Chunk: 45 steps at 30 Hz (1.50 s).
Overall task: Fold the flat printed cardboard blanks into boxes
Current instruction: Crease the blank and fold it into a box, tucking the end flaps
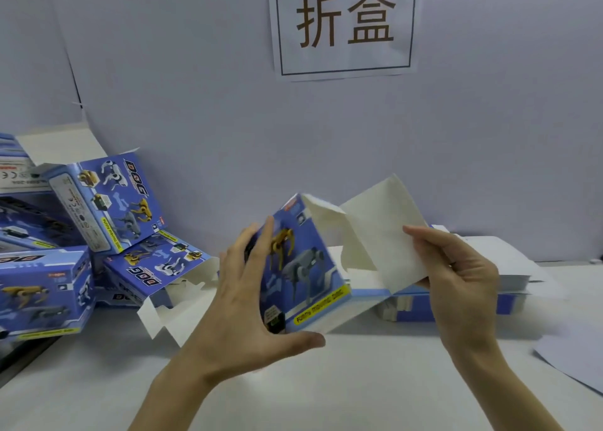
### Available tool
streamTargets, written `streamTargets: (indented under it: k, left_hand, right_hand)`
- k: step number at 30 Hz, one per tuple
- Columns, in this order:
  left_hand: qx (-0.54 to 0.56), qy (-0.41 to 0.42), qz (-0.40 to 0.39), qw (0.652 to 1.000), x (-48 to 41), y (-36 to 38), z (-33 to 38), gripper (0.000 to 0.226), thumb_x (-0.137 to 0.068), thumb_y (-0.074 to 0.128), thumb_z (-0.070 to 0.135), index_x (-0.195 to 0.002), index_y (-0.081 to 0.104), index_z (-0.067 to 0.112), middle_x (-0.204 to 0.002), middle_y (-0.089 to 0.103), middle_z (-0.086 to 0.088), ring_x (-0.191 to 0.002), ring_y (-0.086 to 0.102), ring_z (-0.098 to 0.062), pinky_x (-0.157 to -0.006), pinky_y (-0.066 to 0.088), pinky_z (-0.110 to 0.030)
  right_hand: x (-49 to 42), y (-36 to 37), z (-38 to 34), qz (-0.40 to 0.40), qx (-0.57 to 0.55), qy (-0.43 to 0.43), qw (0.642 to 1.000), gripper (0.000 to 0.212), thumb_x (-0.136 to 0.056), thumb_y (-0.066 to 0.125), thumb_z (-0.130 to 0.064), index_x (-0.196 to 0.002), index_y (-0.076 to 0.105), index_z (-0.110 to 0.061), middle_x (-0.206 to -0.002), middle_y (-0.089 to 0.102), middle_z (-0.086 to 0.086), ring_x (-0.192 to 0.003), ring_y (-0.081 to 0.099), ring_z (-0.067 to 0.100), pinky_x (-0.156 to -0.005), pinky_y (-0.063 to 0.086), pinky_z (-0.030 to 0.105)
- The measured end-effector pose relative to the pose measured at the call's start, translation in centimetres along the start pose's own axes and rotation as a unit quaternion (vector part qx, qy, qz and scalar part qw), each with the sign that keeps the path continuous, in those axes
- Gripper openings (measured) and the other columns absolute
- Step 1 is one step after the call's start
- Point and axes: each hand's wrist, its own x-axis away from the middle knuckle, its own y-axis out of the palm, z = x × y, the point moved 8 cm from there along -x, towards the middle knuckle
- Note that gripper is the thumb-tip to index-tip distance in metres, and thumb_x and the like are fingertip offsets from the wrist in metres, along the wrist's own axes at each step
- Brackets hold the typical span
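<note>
Your left hand grips the half-formed box: thumb hooked under its lower edge, fingers spread up the far left side. The box is tilted, with the blue panel showing the yellow and grey dogs facing you. It sits centre frame, low over the worktop; whether its lower corner touches the surface cannot be told. Your right hand pinches the open flap, with the thumb on the white inner face and the other fingers curled behind it. The flap stands up and to the right from the box's open upper end. The stack of flat blanks lies on the worktop against the wall, partly hidden behind your right hand. The pile of folded boxes sits at the left, the boxes leaning on one another and some with end flaps hanging open. A paper sign with two large characters hangs on the wall above. A loose pale sheet lies at the right edge.
</note>
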Motion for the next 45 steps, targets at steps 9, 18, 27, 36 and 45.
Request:
streamTargets:
  k: [9,18,27,36,45]
  left_hand:
    - [-0.028,0.046,0.014,0.998,0.0,0.4,0.9,0.144,-0.047,0.079,0.069,-0.153,-0.011,0.029,-0.145,0.019,0.016,-0.134,0.029,-0.001,-0.105,0.031,-0.010]
    - [-0.086,0.072,0.072,0.991,0.4,1.0,2.2,0.130,-0.057,0.072,0.063,-0.152,-0.012,0.034,-0.145,0.016,0.011,-0.127,0.037,-0.020,-0.096,0.045,-0.029]
    - [-0.175,0.090,0.067,0.978,0.3,1.0,2.9,0.122,-0.059,0.067,0.062,-0.155,0.002,0.022,-0.144,0.022,-0.005,-0.132,0.022,-0.012,-0.098,0.038,-0.067]
    - [-0.229,0.103,0.070,0.965,0.3,1.2,3.6,0.120,-0.059,0.066,0.066,-0.154,0.011,0.016,-0.144,0.027,-0.011,-0.139,0.027,-0.029,-0.119,0.002,-0.055]
    - [-0.241,0.103,0.081,0.962,0.3,1.2,4.7,0.117,-0.058,0.065,0.065,-0.151,0.019,0.010,-0.142,0.034,-0.015,-0.138,0.031,-0.029,-0.116,0.011,-0.061]
  right_hand:
    - [-0.1,0.5,-1.1,-0.035,0.045,-0.050,0.997,0.041,-0.093,0.057,-0.010,-0.117,0.059,-0.043,-0.088,0.068,-0.028,-0.078,0.058,-0.004,-0.069,0.053,0.027]
    - [-0.4,0.2,-0.3,-0.043,-0.020,0.011,0.999,0.024,-0.092,0.055,-0.024,-0.088,0.071,-0.041,-0.086,0.072,-0.015,-0.078,0.062,0.001,-0.066,0.051,0.021]
    - [0.6,3.0,1.7,-0.189,-0.078,0.194,0.960,0.031,-0.073,0.058,-0.049,-0.088,0.076,-0.028,-0.077,0.069,-0.005,-0.069,0.058,0.012,-0.059,0.043,0.029]
    - [2.4,4.8,-0.8,-0.163,-0.068,0.103,0.979,0.025,-0.086,0.051,-0.036,-0.097,0.073,-0.037,-0.092,0.072,-0.021,-0.082,0.064,-0.006,-0.064,0.047,0.007]
    - [5.6,7.7,-1.8,-0.243,-0.002,0.078,0.967,0.046,-0.090,0.040,-0.046,-0.134,0.038,-0.058,-0.135,0.039,-0.043,-0.131,0.036,-0.011,-0.107,0.041,0.026]
